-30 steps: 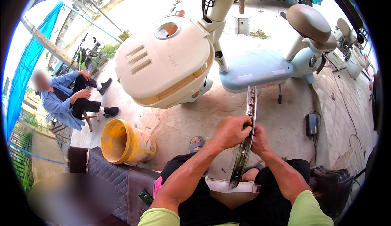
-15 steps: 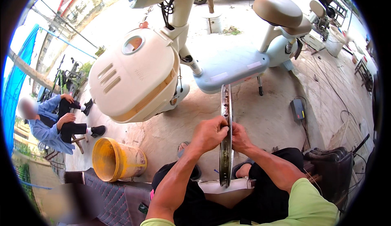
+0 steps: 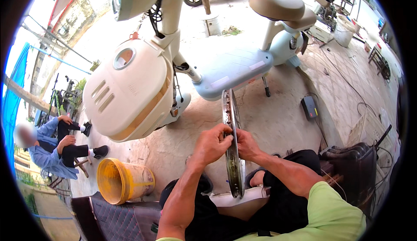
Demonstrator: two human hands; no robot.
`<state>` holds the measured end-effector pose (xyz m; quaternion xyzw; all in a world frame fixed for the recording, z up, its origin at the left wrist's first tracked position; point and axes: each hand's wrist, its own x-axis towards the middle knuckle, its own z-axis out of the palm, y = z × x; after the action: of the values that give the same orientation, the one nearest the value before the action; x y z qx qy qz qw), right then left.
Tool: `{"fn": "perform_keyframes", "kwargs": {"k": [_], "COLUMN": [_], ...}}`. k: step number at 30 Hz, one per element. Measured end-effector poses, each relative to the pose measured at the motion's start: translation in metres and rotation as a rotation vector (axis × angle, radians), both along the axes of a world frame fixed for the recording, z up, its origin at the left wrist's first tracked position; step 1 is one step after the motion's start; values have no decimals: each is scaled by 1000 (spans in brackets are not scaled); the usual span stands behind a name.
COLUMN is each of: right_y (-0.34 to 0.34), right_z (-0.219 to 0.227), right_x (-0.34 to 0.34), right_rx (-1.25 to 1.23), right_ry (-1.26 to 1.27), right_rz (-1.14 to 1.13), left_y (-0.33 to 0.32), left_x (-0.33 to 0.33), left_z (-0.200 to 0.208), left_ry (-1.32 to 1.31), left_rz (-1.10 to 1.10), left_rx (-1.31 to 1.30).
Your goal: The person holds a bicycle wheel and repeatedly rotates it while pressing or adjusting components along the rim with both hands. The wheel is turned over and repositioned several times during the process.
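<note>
A bare metal wheel rim (image 3: pixel 235 176) stands upright on edge between my knees, seen nearly edge-on, with a row of holes along its channel. My left hand (image 3: pixel 213 145) is closed at the rim's left side, thumb and index finger pinched against it. From the other side my right hand (image 3: pixel 246 145) grips the rim at about the same height, its fingertips partly hidden behind the metal. Whether a small part sits between the fingers cannot be made out. The rim's lower end is close to a pale seat-like piece (image 3: pixel 234 199) between my legs.
An electric scooter with a cream front cover (image 3: pixel 130 89) and blue footboard (image 3: pixel 230 74) stands ahead. A yellow-stained bucket (image 3: pixel 126 180) is at left, near a seated person (image 3: pixel 56 145). A black charger box (image 3: pixel 309 107) with cables lies right; a dark seat (image 3: pixel 352 167) stands beside me.
The whole view has shifted, moving the scooter leftward in the picture. The rim has turned slightly, showing more of its right side. Both hands keep their place on it.
</note>
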<state>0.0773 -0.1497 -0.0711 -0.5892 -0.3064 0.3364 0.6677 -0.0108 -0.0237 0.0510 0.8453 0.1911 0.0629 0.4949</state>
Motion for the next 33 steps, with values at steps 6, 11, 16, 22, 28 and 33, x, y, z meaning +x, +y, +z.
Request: {"fn": "perform_keyframes", "kwargs": {"k": [6, 11, 16, 22, 28, 33], "right_y": [0, -2, 0, -1, -1, -1], "right_z": [13, 19, 16, 18, 20, 20], "right_x": [-1, 0, -1, -1, -2, -2], "right_rx": [-38, -46, -39, -42, -33, -38], "right_ry": [-3, -24, -33, -44, -87, -96], "right_rz": [18, 7, -12, 12, -14, 3], "left_y": [3, 5, 2, 4, 3, 3], "left_x": [1, 1, 2, 1, 0, 0], "left_z": [0, -2, 0, -1, 3, 2], "left_ry": [49, 31, 13, -1, 11, 4], "left_rz": [15, -7, 0, -9, -5, -20], "left_rx": [14, 16, 11, 24, 44, 30]}}
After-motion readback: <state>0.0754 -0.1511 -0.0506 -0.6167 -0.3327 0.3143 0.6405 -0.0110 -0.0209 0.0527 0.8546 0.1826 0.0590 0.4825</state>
